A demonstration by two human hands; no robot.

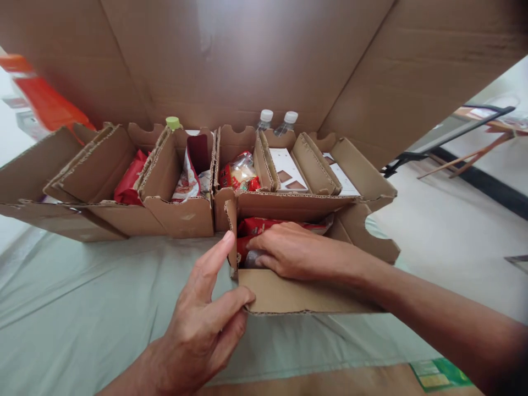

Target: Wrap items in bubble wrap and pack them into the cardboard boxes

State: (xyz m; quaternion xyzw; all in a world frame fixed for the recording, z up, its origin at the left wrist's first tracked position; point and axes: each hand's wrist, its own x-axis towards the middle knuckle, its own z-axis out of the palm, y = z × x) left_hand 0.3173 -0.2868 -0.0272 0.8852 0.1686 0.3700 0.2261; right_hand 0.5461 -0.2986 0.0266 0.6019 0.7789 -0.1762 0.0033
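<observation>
My right hand [289, 250] reaches into the front cardboard box [305, 291], fingers curled down on a red packet [264, 224]. A greyish, see-through patch shows under the fingers; the fingertips are partly hidden. At the near left corner of this box is my left hand [210, 313]. Its thumb presses on the front wall, the index finger stretches up along the left end wall, and the other fingers curl beneath.
Behind stands a row of cardboard bins [181, 217] holding a red bag [131, 179], a printed pouch [187, 179], a red-and-clear snack bag [243, 173] and white boxes [289, 171]. Bottles with white caps [266, 115] and an orange bottle [49, 99] rise behind. A tall cardboard panel [247, 60] closes the back.
</observation>
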